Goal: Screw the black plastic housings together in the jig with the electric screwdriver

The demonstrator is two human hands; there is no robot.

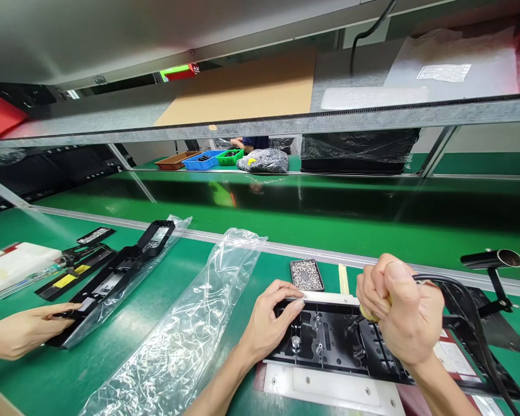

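A black plastic part (pixel 333 341) lies on a white fixture plate (pixel 329 390) at the near edge of the green bench. My left hand (pixel 271 320) rests on the part's left end, fingers curled over its top edge, pressing it down. My right hand (pixel 405 312) is a fist wrapped round a yellowish tool handle (pixel 368 314), held upright over the part's middle. The tool's tip is hidden. A small black tray of screws (pixel 306 274) sits just behind the part.
An empty clear plastic bag (pixel 190 335) lies left of the fixture. A co-worker's hand (pixel 23 332) at the far left holds a bagged black part (pixel 117 277). A black pipe stand (pixel 494 263) is at right. Coloured bins (pixel 203 160) sit beyond the conveyor belt (pixel 329 214).
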